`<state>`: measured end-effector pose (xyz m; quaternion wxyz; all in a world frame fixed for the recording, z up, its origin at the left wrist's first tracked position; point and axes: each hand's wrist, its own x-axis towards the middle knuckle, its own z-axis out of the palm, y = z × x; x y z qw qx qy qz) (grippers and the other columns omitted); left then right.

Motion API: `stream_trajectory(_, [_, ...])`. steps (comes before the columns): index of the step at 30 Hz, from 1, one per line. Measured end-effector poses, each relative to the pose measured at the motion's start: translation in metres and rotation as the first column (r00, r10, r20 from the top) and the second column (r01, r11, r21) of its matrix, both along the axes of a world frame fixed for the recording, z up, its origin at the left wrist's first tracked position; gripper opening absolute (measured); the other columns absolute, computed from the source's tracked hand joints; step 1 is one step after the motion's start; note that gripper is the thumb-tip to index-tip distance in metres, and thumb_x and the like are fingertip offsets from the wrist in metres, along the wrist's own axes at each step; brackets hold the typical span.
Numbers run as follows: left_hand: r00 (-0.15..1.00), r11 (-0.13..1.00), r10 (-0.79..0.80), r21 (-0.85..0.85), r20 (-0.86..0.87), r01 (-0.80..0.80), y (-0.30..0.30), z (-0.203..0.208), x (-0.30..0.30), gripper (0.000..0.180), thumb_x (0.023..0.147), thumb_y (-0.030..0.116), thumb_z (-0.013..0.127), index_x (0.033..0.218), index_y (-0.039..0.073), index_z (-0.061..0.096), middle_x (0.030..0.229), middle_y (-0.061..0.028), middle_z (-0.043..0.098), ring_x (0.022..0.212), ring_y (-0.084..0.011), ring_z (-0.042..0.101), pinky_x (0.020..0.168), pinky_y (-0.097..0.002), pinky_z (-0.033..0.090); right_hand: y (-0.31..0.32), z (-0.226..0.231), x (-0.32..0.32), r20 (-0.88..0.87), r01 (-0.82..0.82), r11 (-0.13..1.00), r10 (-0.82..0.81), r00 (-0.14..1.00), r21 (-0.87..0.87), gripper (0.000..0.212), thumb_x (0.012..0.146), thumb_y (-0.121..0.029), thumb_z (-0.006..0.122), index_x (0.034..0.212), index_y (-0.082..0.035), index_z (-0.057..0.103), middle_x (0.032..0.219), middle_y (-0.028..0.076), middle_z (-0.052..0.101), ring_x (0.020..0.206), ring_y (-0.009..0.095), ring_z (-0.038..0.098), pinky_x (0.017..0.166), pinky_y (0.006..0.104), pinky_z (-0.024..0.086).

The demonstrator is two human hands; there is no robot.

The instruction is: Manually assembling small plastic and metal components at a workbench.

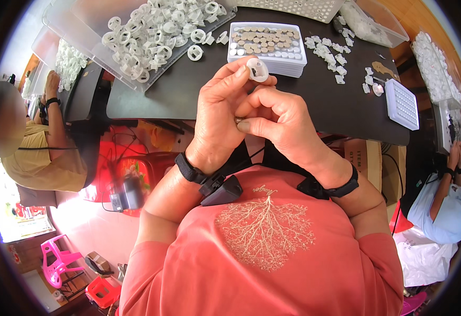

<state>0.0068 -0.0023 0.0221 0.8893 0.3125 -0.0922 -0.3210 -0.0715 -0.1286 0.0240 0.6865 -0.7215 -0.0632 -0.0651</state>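
My left hand [219,108] is raised over the table's near edge, closed with thumb and fingers on a round white plastic part [258,70] that has an opening in it. Close against it, my right hand [283,115] pinches thumb to finger beside the left palm. Something small shows at that pinch, too little to name. Just beyond the hands stands a stack of white trays [278,67], the top one holding rows of small tan and silvery discs [266,38].
A clear bin [93,50] heaped with similar white parts [151,37] tilts at the far left. Small white pieces [328,52] lie scattered on the dark table [341,108], near another white tray [402,104] at right. Other people sit at left [46,152] and right [438,205].
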Motion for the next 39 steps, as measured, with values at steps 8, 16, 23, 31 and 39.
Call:
stream_trajectory(8, [0.998, 0.998, -0.059, 0.031, -0.039, 0.060, -0.001, -0.005, -0.002, 0.030, 0.101, 0.019, 0.057, 0.123, 0.000, 0.054, 0.108, -0.0181, 0.066, 0.098, -0.0278, 0.069, 0.078, -0.0385, 0.060, -0.008, 0.009, 0.000, -0.308, -0.031, 0.999, 0.031, 0.951, 0.005, 0.011, 0.083, 0.003, 0.071, 0.093, 0.004, 0.066, 0.083, 0.002, 0.066, 0.076, 0.007, 0.061, 0.067, 0.0222, 0.050])
stream_trajectory(16, [0.999, 0.999, 0.045, 0.017, 0.008, -0.045, -0.009, -0.008, -0.002, 0.028, 0.100, 0.017, 0.058, 0.120, -0.002, 0.059, 0.106, -0.0168, 0.067, 0.094, -0.0261, 0.068, 0.082, -0.0399, 0.056, -0.009, 0.016, -0.011, -0.067, 0.058, 0.998, -0.057, 0.996, 0.003, 0.011, 0.086, 0.004, 0.069, 0.095, 0.003, 0.063, 0.082, 0.003, 0.064, 0.074, 0.007, 0.061, 0.067, 0.0221, 0.050])
stream_trajectory(23, [0.990, 0.994, -0.088, -0.049, 0.114, 0.094, 0.000, -0.020, 0.001, 0.028, 0.100, 0.016, 0.060, 0.119, -0.005, 0.060, 0.106, -0.0158, 0.067, 0.093, -0.0278, 0.067, 0.079, -0.0387, 0.053, -0.034, 0.026, 0.006, 0.250, 0.212, 0.974, -0.186, 0.950, -0.081, 0.009, 0.088, 0.009, 0.064, 0.094, 0.004, 0.060, 0.083, 0.006, 0.066, 0.071, 0.010, 0.065, 0.062, 0.0251, 0.054])
stream_trajectory(31, [0.989, 0.996, -0.088, 0.005, 0.118, 0.088, 0.003, -0.021, 0.001, 0.030, 0.101, 0.017, 0.059, 0.120, -0.007, 0.059, 0.105, -0.0169, 0.067, 0.089, -0.0289, 0.067, 0.075, -0.0378, 0.054, -0.035, 0.014, 0.017, 0.187, 0.153, 0.987, -0.141, 0.972, -0.054, 0.005, 0.090, 0.006, 0.064, 0.092, 0.004, 0.060, 0.078, 0.007, 0.066, 0.064, 0.011, 0.065, 0.058, 0.0249, 0.052])
stream_trajectory(39, [0.991, 0.994, -0.106, -0.003, 0.080, 0.107, 0.002, -0.028, 0.003, 0.030, 0.101, 0.017, 0.058, 0.120, -0.007, 0.058, 0.105, -0.0165, 0.067, 0.089, -0.0283, 0.067, 0.075, -0.0376, 0.054, -0.037, 0.010, 0.017, 0.075, 0.080, 0.992, -0.087, 0.993, 0.095, 0.004, 0.090, 0.005, 0.067, 0.093, 0.004, 0.064, 0.078, 0.007, 0.068, 0.064, 0.011, 0.065, 0.059, 0.0242, 0.052])
